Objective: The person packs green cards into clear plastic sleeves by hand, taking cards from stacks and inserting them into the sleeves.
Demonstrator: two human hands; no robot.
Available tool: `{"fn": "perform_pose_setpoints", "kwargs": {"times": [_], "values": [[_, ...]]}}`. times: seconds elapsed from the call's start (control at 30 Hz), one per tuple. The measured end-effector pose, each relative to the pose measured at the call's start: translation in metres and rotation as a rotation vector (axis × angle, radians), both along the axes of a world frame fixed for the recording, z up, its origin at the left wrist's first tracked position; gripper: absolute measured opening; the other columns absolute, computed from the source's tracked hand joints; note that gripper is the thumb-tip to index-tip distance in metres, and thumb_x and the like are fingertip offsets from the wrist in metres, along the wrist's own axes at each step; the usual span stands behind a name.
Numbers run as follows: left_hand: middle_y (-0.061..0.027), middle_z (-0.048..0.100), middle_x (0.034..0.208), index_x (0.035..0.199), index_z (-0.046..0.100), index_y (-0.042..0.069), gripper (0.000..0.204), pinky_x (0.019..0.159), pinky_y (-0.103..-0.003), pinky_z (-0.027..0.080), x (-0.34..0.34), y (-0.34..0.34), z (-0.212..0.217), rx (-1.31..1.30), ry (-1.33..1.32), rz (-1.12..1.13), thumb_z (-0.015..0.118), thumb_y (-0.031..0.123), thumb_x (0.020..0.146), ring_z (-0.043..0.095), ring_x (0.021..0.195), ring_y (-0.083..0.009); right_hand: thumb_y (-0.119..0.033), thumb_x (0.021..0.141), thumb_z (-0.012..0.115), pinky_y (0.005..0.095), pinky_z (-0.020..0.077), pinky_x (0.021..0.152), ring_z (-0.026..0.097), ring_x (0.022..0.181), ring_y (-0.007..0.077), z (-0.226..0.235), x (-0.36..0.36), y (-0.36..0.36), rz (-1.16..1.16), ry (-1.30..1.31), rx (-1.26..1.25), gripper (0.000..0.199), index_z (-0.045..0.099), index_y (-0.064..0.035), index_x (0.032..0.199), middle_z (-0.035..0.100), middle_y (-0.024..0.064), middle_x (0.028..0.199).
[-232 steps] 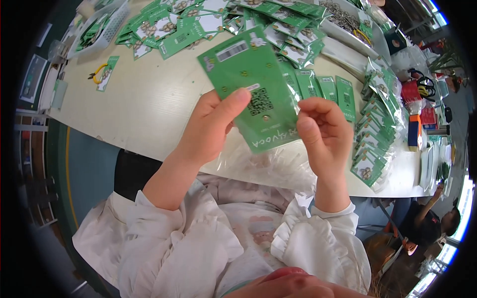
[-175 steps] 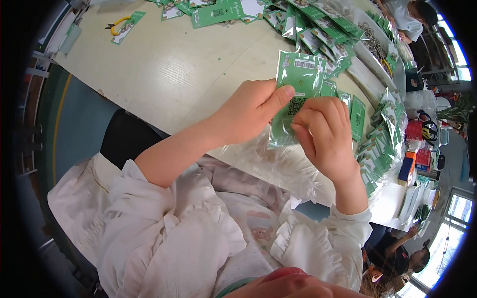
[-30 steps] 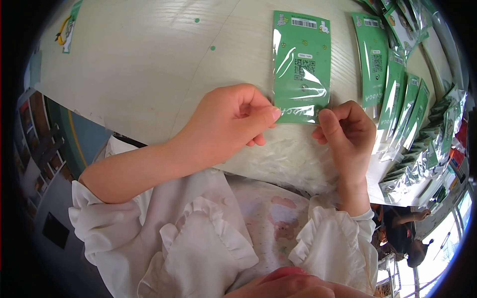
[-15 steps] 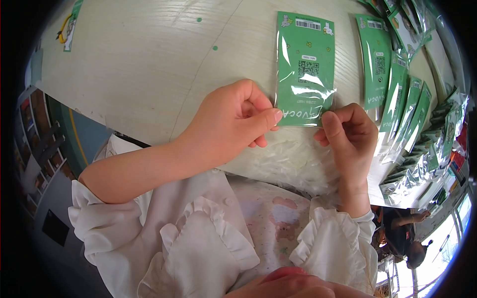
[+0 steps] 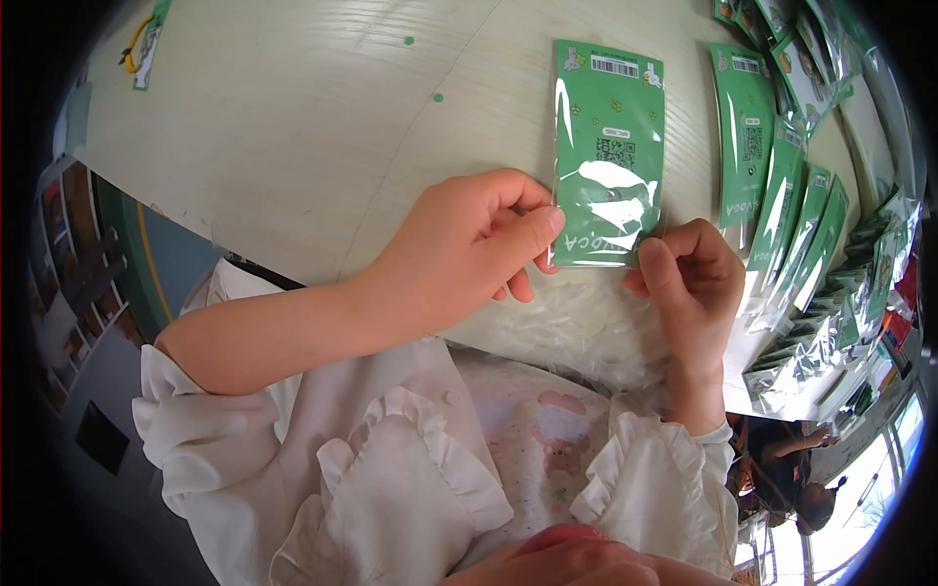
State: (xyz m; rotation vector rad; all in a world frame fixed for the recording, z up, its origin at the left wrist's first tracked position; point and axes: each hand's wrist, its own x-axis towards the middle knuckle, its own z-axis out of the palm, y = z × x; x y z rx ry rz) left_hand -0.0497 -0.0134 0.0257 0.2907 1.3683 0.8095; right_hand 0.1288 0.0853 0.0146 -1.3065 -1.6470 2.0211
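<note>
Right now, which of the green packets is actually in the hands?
The green packet lying apart in the middle of the table, pinched at its lower corners by the left hand and right hand. The other packets lie overlapped in a row to its right, untouched.

Green sleeved card [image 5: 608,156] on pale table [image 5: 293,137], lower corners pinched by left hand [image 5: 467,244] and right hand [image 5: 692,283].

counter [image 5: 293,127]: pale, I see it wide and bare at left
on it: green packets [image 5: 782,186] overlapping at right, clear bags [image 5: 576,327] at the near edge

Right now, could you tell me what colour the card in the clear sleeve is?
Green card, clearest in the head view.
</note>
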Motion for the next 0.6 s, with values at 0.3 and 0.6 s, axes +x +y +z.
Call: {"fn": "perform_pose_setpoints", "kwargs": {"times": [0.3, 0.6], "values": [[-0.0045, 0.056, 0.073, 0.083, 0.05, 0.003, 0.023, 0.044, -0.018, 0.04, -0.0005, -0.0016, -0.0028, 0.004, -0.046, -0.007, 0.046, 0.024, 0.088, 0.055, 0.055, -0.008, -0.001, 0.078, 0.058, 0.0163, 0.0404, 0.051, 0.051, 0.056, 0.0047, 0.0002, 0.0054, 0.0015, 0.04, 0.001, -0.013, 0.011, 0.05, 0.0016, 0.07, 0.055, 0.0028, 0.063], [-0.0023, 0.055, 0.075, 0.084, 0.05, 0.004, 0.023, 0.048, -0.02, 0.04, -0.0035, 0.0008, 0.0014, -0.032, -0.058, 0.006, 0.045, 0.026, 0.087, 0.056, 0.058, -0.0093, 0.0, 0.077, 0.059, 0.0163, 0.0378, 0.049, 0.048, 0.056, 0.0035, 0.0009, 0.0049, 0.0032, 0.032, 0.063, -0.085, 0.012, 0.05, 0.0009, 0.07, 0.053, 0.0009, 0.062]]}}
